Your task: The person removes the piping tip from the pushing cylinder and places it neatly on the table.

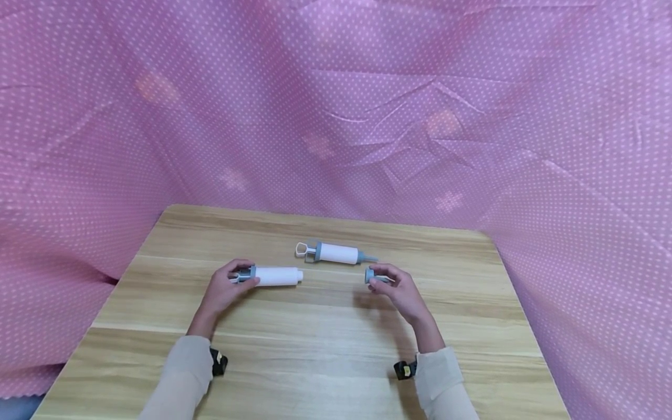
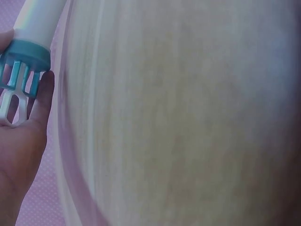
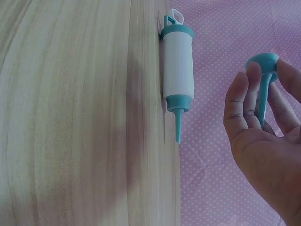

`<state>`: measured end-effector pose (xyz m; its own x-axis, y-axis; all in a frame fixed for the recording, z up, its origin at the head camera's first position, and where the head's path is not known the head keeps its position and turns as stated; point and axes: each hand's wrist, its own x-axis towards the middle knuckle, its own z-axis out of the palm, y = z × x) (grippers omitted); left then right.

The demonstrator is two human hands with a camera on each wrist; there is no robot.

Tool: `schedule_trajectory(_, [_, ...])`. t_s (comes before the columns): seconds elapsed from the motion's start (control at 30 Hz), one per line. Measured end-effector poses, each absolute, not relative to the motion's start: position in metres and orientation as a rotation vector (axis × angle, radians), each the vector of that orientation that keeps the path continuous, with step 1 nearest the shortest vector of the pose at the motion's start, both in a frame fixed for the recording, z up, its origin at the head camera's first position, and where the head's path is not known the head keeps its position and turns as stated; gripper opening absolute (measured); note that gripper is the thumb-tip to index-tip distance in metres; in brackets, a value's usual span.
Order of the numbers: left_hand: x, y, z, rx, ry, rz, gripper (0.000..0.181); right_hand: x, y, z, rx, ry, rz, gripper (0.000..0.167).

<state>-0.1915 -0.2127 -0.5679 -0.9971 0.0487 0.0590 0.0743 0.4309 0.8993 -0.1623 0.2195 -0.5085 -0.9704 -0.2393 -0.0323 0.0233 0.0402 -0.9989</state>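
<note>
My left hand [image 1: 226, 287] grips a white syringe-like barrel [image 1: 276, 276] by its teal collar and handle end. Its narrow white tip points right, with no nozzle on it. In the left wrist view the teal collar [image 2: 29, 55] and the white plunger loop [image 2: 13, 107] lie against my palm. My right hand [image 1: 398, 290] pinches a separate teal nozzle [image 3: 264, 70] between thumb and fingers, its wide end facing left toward the barrel and its thin spout lying along the fingers. A gap separates the two parts.
Behind both hands, a second syringe-like piece [image 1: 339, 253] lies on the wooden table [image 1: 315, 361], its teal nozzle fitted and pointing right. Pink dotted cloth [image 1: 336, 116] hangs around the table's back and sides. A small black device [image 1: 404, 370] sits at the right wrist.
</note>
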Motion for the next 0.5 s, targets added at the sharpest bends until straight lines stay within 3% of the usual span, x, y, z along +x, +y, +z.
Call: schedule_trajectory(0.5, [-0.1895, -0.2151, -0.5730, -0.054, -2.701, -1.665, 0.052, -0.1600, 0.2199, -0.5076, -0.216, 2.116, -2.035, 0.039])
